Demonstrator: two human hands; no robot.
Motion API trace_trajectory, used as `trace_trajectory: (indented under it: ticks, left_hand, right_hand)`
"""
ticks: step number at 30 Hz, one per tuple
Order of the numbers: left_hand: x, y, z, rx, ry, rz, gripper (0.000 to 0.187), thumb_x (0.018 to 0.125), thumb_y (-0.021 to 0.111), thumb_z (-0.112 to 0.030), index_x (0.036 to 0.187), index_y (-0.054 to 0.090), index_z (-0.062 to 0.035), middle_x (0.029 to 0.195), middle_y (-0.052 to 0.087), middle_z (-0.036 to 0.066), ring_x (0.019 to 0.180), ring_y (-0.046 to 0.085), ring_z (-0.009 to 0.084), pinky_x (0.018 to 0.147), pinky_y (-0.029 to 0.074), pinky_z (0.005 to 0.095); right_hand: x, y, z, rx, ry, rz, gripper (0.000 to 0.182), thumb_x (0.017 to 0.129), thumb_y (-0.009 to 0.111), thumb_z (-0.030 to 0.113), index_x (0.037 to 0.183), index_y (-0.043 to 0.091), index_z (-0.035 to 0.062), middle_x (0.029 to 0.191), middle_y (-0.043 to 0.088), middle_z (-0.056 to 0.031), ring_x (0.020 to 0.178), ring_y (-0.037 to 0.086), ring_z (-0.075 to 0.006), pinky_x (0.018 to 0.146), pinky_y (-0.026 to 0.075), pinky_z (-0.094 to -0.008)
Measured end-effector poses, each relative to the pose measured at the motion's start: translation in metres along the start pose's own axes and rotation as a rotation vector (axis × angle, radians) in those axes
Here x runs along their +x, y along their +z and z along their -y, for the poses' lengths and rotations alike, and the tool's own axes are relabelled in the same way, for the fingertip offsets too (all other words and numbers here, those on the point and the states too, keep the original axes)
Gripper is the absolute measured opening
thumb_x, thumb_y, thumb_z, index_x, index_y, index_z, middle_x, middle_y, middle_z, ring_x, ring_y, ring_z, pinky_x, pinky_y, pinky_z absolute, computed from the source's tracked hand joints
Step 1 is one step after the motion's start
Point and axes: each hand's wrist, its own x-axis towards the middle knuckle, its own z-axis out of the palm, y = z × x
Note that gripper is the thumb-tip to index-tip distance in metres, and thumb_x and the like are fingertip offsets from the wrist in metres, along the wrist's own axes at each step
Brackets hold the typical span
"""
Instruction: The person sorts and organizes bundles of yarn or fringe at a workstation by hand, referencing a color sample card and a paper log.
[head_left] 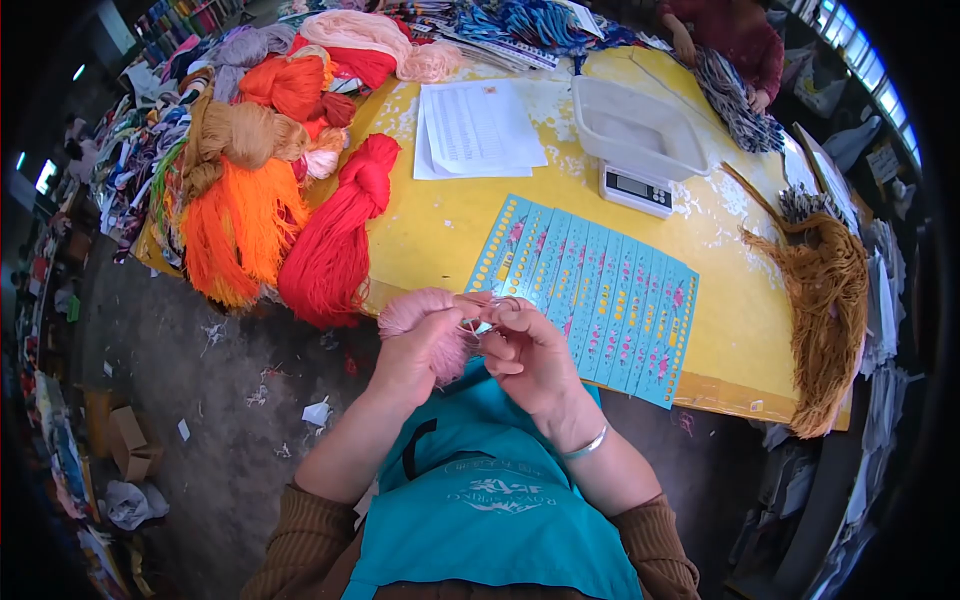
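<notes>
My left hand (415,358) is closed around a pink skein of thread (408,310), in front of the table's near edge. Beside it, my right hand (528,350) has its fingers bent and pinched at strands by the skein's end; a small whitish-green bit shows between the two hands. Exactly how the strands run between the fingertips is hidden. Just beyond my right hand lies a blue printed card sheet (600,290) with rows of yellow holes and pink flowers. A red skein (345,230) hangs over the table edge to the left.
On the yellow table (430,240) are orange skeins (240,220), paper sheets (480,130) and a scale (637,190) bearing a clear plastic tub (640,125). Brown thread (825,290) hangs off the right side. Another person (735,45) handles grey-blue thread at the far right.
</notes>
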Motion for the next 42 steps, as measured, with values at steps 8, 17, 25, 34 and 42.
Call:
trace_trajectory:
  ticks: [8, 17, 25, 34, 42]
  left_hand:
    - [-0.030, -0.080, -0.065, -0.356, 0.001, 0.202, 0.020, 0.094, 0.047, -0.014, 0.075, 0.049, -0.0064, 0.059, 0.045, 0.002, 0.052, 0.045, 0.0120, 0.057, 0.041, 0.0296]
    - [-0.142, -0.242, -0.152, -0.729, 0.534, -0.234, 0.026, 0.098, 0.048, -0.011, 0.072, 0.046, -0.0096, 0.052, 0.032, -0.004, 0.042, 0.032, 0.0062, 0.044, 0.029, 0.0193]
    - [-0.279, -0.388, -0.227, -0.396, 0.922, -0.628, 0.025, 0.098, 0.047, -0.012, 0.073, 0.049, -0.0084, 0.052, 0.030, -0.004, 0.045, 0.031, 0.0080, 0.046, 0.031, 0.0233]
    - [-0.094, -0.112, -0.148, -0.355, 0.500, 0.368, 0.067, 0.096, 0.055, -0.024, 0.153, 0.019, -0.0152, 0.077, 0.047, -0.002, 0.051, 0.036, 0.0077, 0.057, 0.039, 0.0247]
    - [0.054, -0.028, -0.098, 0.742, 0.114, 0.049, 0.021, 0.087, 0.062, -0.012, 0.103, 0.065, 0.0022, 0.074, 0.063, 0.007, 0.060, 0.059, 0.0160, 0.055, 0.048, 0.0284]
  right_hand:
    - [-0.024, 0.024, 0.046, -1.246, -0.252, 0.508, 0.003, 0.086, 0.066, 0.003, 0.088, 0.066, 0.0010, 0.094, 0.064, -0.0066, 0.082, 0.061, -0.0159, 0.070, 0.047, -0.0279]
    - [-0.005, 0.051, 0.171, -0.241, -0.476, 0.447, 0.019, 0.096, 0.050, 0.013, 0.078, 0.045, 0.0114, 0.066, 0.028, 0.0048, 0.057, 0.026, -0.0075, 0.050, 0.026, -0.0226]
    - [-0.118, -0.081, 0.534, -0.411, -1.391, -0.744, 0.013, 0.091, 0.065, 0.018, 0.081, 0.062, 0.0099, 0.067, 0.059, 0.0017, 0.044, 0.036, -0.0061, 0.039, 0.025, -0.0215]
    - [-0.090, 0.031, 0.336, -1.095, -1.347, -0.395, 0.027, 0.094, 0.057, 0.011, 0.120, 0.062, 0.0075, 0.097, 0.069, -0.0014, 0.058, 0.038, 0.0006, 0.051, 0.031, -0.0142]
    - [0.015, 0.051, 0.187, -1.439, -0.496, 0.352, 0.050, 0.094, 0.054, 0.002, 0.140, 0.034, 0.0088, 0.085, 0.067, -0.0050, 0.068, 0.050, -0.0046, 0.064, 0.038, -0.0210]
